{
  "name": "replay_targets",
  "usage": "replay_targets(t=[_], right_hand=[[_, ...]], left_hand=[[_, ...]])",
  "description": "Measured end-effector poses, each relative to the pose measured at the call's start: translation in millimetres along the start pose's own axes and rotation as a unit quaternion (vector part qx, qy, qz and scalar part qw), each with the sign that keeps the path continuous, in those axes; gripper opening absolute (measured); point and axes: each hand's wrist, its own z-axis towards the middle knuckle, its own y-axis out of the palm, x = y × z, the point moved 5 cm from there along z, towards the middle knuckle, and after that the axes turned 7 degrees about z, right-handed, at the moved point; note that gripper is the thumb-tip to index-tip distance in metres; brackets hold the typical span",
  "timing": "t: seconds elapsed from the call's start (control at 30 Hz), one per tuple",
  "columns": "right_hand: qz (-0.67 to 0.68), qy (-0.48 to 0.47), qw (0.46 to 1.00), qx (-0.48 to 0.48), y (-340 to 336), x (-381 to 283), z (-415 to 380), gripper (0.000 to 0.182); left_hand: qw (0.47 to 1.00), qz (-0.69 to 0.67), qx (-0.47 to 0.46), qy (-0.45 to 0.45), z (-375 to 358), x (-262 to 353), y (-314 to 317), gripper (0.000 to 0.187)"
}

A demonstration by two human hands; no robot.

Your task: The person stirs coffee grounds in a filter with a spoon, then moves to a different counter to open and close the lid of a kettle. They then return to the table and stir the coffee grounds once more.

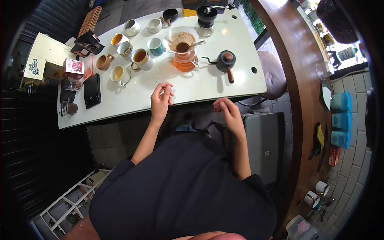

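Note:
My left hand [161, 97] is over the table's front edge, its fingers loosely bent and a little apart, holding nothing. Just beyond that edge, my right hand [229, 109] hangs empty with relaxed, half-curled fingers. Ahead of them, a glass server [185, 64] holds amber liquid under a dripper with a paper filter [178, 39]. Dark grounds and a spoon [197, 43] are in the filter. The black kettle [226, 60] with a wooden handle stands to the right. A white cup [120, 75] of yellowish liquid is left of my left hand.
Several cups, including a teal one [155, 47], stand at the table's left and back. A grinder [206, 20] is at the back right. A phone [92, 91], a red-and-white box [73, 68] and small glasses [69, 108] lie left. A round stool [272, 76] is beyond the right edge.

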Motion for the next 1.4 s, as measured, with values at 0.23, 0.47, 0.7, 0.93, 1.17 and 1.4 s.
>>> replay_targets(t=[0.23, 0.47, 0.7, 0.93, 1.17, 1.4], right_hand=[[0.075, -0.075, 0.994, 0.029, 32, -36, 75, 0.030], [0.015, -0.116, 0.980, 0.162, 38, -39, 149, 0.026], [-0.172, -0.113, 0.965, 0.165, 38, -47, 188, 0.037], [-0.275, -0.124, 0.945, 0.126, 55, -70, 189, 0.028], [-0.405, -0.231, 0.881, 0.083, 70, -98, 181, 0.010], [-0.478, -0.261, 0.837, 0.053, 81, -107, 185, 0.013]], left_hand=[[0.991, 0.053, 0.041, 0.118, 73, 29, -32, 0.047], [0.988, 0.055, -0.028, 0.140, 129, 36, -28, 0.048], [0.990, 0.073, -0.058, 0.107, 154, 19, -23, 0.028], [0.990, 0.028, -0.078, 0.112, 166, 14, -17, 0.018], [0.987, -0.023, -0.113, 0.110, 171, 9, -15, 0.015], [0.987, -0.047, -0.130, 0.076, 170, 7, -13, 0.018]])
